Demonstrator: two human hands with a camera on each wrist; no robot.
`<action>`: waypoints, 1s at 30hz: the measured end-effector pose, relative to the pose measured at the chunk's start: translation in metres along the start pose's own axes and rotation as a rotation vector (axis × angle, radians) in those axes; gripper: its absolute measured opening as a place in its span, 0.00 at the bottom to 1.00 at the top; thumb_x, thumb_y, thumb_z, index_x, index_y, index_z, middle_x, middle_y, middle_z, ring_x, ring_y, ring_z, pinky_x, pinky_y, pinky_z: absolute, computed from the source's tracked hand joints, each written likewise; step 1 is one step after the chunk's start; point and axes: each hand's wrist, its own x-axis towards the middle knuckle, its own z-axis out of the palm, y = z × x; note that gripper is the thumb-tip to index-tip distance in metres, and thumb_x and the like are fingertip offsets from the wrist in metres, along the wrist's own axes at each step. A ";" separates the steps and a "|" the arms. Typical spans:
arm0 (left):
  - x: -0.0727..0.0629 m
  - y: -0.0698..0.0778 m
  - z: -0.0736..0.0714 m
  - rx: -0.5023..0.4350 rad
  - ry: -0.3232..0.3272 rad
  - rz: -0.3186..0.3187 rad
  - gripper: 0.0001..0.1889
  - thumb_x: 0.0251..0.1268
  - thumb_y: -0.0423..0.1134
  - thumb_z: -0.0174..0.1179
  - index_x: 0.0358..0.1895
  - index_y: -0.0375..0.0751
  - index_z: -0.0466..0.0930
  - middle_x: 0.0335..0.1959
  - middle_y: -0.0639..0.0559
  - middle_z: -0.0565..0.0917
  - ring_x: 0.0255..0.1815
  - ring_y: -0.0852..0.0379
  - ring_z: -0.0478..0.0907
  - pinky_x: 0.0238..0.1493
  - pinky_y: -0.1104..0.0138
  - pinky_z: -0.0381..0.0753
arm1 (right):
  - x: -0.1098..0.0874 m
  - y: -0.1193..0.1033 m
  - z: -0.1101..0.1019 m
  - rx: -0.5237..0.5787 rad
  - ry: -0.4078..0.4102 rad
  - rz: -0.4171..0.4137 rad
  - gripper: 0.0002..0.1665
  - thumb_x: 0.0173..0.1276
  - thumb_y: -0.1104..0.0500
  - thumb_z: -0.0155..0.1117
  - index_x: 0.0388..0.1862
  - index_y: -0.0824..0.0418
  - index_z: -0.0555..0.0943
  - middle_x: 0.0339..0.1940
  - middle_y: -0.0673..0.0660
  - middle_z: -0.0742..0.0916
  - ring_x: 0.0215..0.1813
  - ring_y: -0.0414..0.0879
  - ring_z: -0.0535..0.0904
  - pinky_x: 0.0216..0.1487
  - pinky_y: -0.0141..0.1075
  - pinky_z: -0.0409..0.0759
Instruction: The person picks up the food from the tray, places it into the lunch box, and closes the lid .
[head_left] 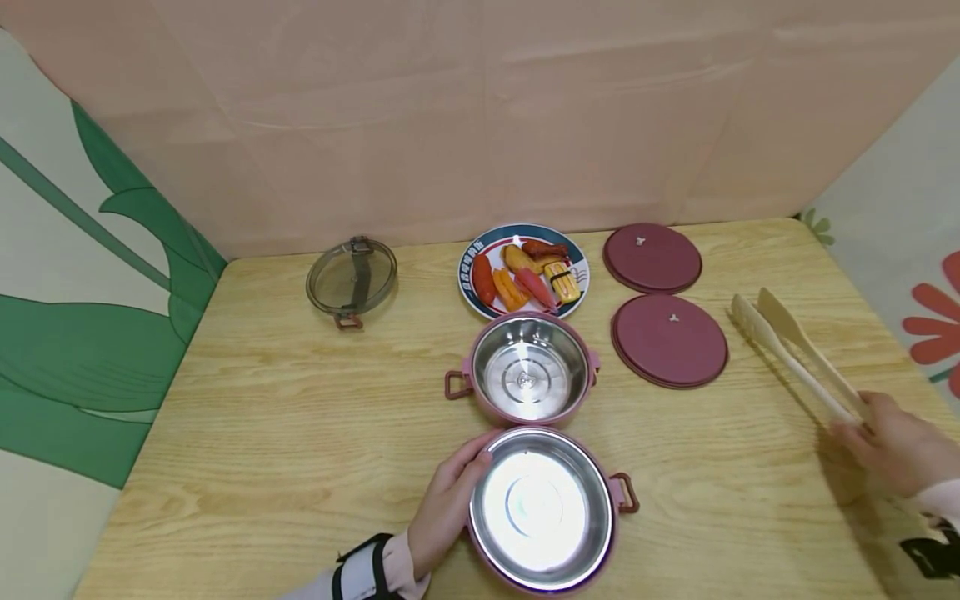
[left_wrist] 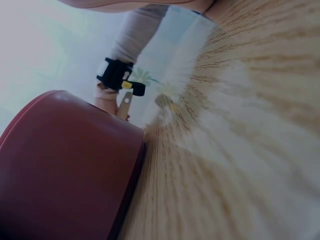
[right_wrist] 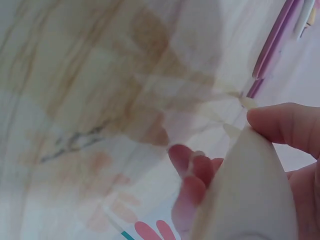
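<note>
At the front middle in the head view stands a steel-lined pink pot (head_left: 542,510) with a brown loop handle on its right. My left hand (head_left: 444,504) holds its left edge, thumb at the rim and fingers along the outer wall. The pot's dark red side (left_wrist: 65,165) fills the lower left of the left wrist view. At the right, my right hand (head_left: 900,442) grips pale kitchen tongs (head_left: 797,358) by the handle end. The arms of the tongs are apart and point away, with nothing between them. Their broad pale end (right_wrist: 245,185) lies between my thumb and fingers.
Just behind the near pot is a second steel-lined pot (head_left: 527,379). Beyond it a patterned plate (head_left: 467,279) bears several toy-like foods (head_left: 534,287). Two dark red round lids or mats (head_left: 652,257) lie right of the plate. A glass lid (head_left: 341,279) sits at the back left.
</note>
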 end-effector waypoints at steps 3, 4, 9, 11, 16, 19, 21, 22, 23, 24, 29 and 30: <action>0.000 0.000 0.000 -0.002 0.000 0.004 0.22 0.77 0.43 0.46 0.67 0.37 0.70 0.68 0.45 0.72 0.73 0.50 0.62 0.67 0.79 0.57 | -0.001 -0.002 -0.001 0.003 0.027 -0.004 0.32 0.78 0.58 0.47 0.53 0.91 0.55 0.18 0.60 0.72 0.18 0.47 0.66 0.15 0.33 0.64; 0.000 0.000 0.000 -0.004 -0.001 0.006 0.22 0.77 0.43 0.46 0.67 0.37 0.70 0.68 0.45 0.72 0.72 0.50 0.62 0.67 0.79 0.57 | 0.000 -0.003 -0.002 0.000 0.036 -0.010 0.32 0.78 0.58 0.47 0.53 0.91 0.55 0.18 0.60 0.73 0.18 0.47 0.66 0.15 0.34 0.65; 0.000 0.000 0.000 -0.001 0.000 0.012 0.22 0.77 0.43 0.46 0.67 0.37 0.70 0.67 0.45 0.73 0.72 0.50 0.62 0.68 0.79 0.57 | 0.000 -0.008 -0.006 -0.008 0.087 -0.046 0.33 0.78 0.56 0.47 0.52 0.91 0.57 0.16 0.58 0.72 0.17 0.48 0.66 0.15 0.36 0.64; 0.000 0.000 0.000 -0.001 0.001 0.010 0.22 0.77 0.43 0.46 0.67 0.37 0.70 0.67 0.45 0.73 0.72 0.50 0.62 0.67 0.79 0.57 | 0.000 -0.010 -0.007 -0.002 0.111 -0.056 0.33 0.78 0.55 0.47 0.52 0.91 0.58 0.15 0.57 0.72 0.17 0.48 0.66 0.15 0.36 0.64; 0.000 0.001 0.000 -0.001 -0.002 0.005 0.22 0.77 0.43 0.45 0.67 0.37 0.70 0.67 0.45 0.73 0.73 0.50 0.62 0.69 0.77 0.57 | 0.002 -0.013 -0.008 0.002 0.158 -0.035 0.37 0.79 0.49 0.44 0.50 0.90 0.60 0.14 0.60 0.72 0.16 0.50 0.66 0.15 0.37 0.63; 0.001 0.001 0.000 0.002 -0.004 0.001 0.22 0.77 0.43 0.45 0.67 0.37 0.70 0.67 0.45 0.73 0.72 0.50 0.62 0.72 0.69 0.57 | 0.004 -0.014 -0.008 -0.012 0.158 0.004 0.41 0.79 0.45 0.42 0.50 0.90 0.60 0.14 0.61 0.72 0.16 0.50 0.66 0.16 0.39 0.64; 0.001 0.001 0.000 0.000 -0.005 -0.002 0.22 0.77 0.44 0.45 0.67 0.38 0.70 0.67 0.46 0.73 0.72 0.50 0.62 0.74 0.64 0.56 | 0.004 -0.014 -0.008 -0.020 0.158 0.010 0.43 0.78 0.43 0.44 0.50 0.90 0.60 0.14 0.60 0.72 0.16 0.50 0.66 0.15 0.39 0.65; 0.001 0.001 0.000 -0.001 -0.005 -0.004 0.22 0.77 0.44 0.45 0.67 0.38 0.70 0.67 0.46 0.73 0.72 0.50 0.62 0.74 0.62 0.56 | 0.005 -0.013 -0.008 -0.024 0.150 0.015 0.44 0.78 0.42 0.44 0.50 0.90 0.60 0.14 0.60 0.72 0.16 0.50 0.66 0.15 0.39 0.65; 0.001 0.001 0.000 -0.001 -0.006 -0.004 0.22 0.77 0.44 0.45 0.67 0.38 0.70 0.67 0.46 0.73 0.72 0.50 0.62 0.74 0.62 0.56 | 0.005 -0.013 -0.008 -0.022 0.142 0.013 0.44 0.78 0.42 0.45 0.50 0.90 0.60 0.14 0.60 0.72 0.16 0.51 0.67 0.15 0.39 0.66; 0.001 0.001 0.000 -0.002 -0.006 -0.004 0.22 0.77 0.44 0.45 0.67 0.38 0.70 0.67 0.46 0.73 0.72 0.50 0.62 0.74 0.62 0.56 | 0.005 -0.013 -0.008 -0.022 0.135 0.013 0.44 0.77 0.42 0.45 0.50 0.90 0.60 0.14 0.59 0.72 0.16 0.51 0.67 0.15 0.39 0.66; 0.001 0.000 0.000 0.000 -0.008 -0.004 0.22 0.77 0.44 0.45 0.68 0.38 0.70 0.67 0.46 0.72 0.72 0.50 0.62 0.74 0.62 0.56 | 0.005 -0.011 -0.007 -0.017 0.124 0.003 0.42 0.77 0.43 0.46 0.49 0.88 0.60 0.14 0.58 0.71 0.16 0.50 0.67 0.14 0.38 0.65; 0.001 0.000 0.000 -0.003 -0.009 -0.004 0.22 0.77 0.44 0.45 0.68 0.38 0.70 0.67 0.46 0.72 0.72 0.50 0.62 0.74 0.61 0.56 | 0.005 -0.011 -0.007 -0.020 0.123 0.006 0.42 0.78 0.43 0.45 0.49 0.88 0.60 0.14 0.57 0.71 0.16 0.50 0.66 0.14 0.38 0.65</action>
